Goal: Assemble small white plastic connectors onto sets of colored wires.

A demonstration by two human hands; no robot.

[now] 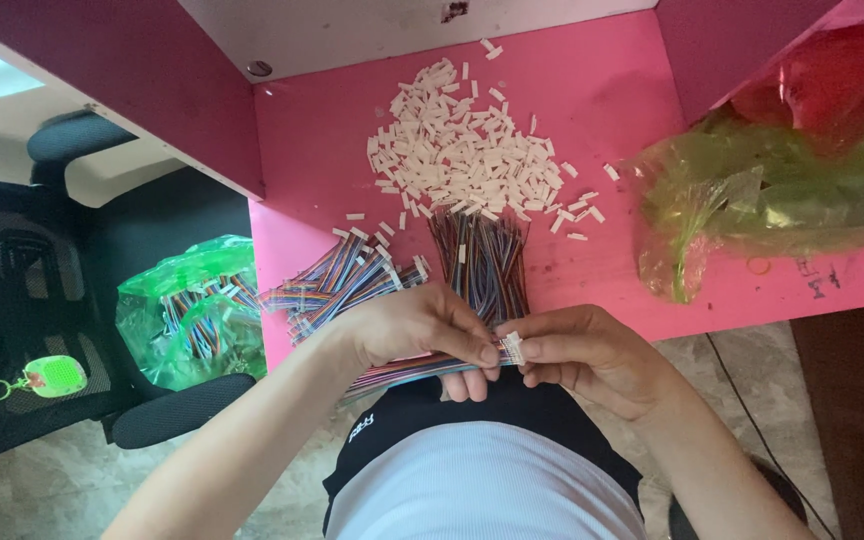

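Far L, abt 9 o'clock: black office chair w/ a green key fob lying on its seat. Just R of it a green plastic bag w/ more coloured wires inside.

L hand, low centre, comes in from 7 o'clock. Fingers curled shut round a flat ribbon cable, thumb and forefinger pinching it near its R end. Cable's long axis runs nearly level, dipping a bit toward 8 o'clock; free tail trails L under the wrist, working end points to 3 o'clock.

At that end sits a small white connector, touching both hands' fingertips. R hand enters from 5 o'clock, thumb and forefinger closed on the connector, other fingers loosely bent below.

Handling, as a judgement: cable v. light, soft, floppy, so grip close to the tip or the wires will splay. Connector is light, hard, smooth, prob. slippery & easy to drop; hold by its flat sides.

At 12 o'clock from the hands, on the pink table: two loose wire bundles, one fanned toward 10 o'clock, one lying 12-to-6. Beyond them a pile of white connector housings. Far R, abt 2 o'clock: crumpled green and red plastic bags.
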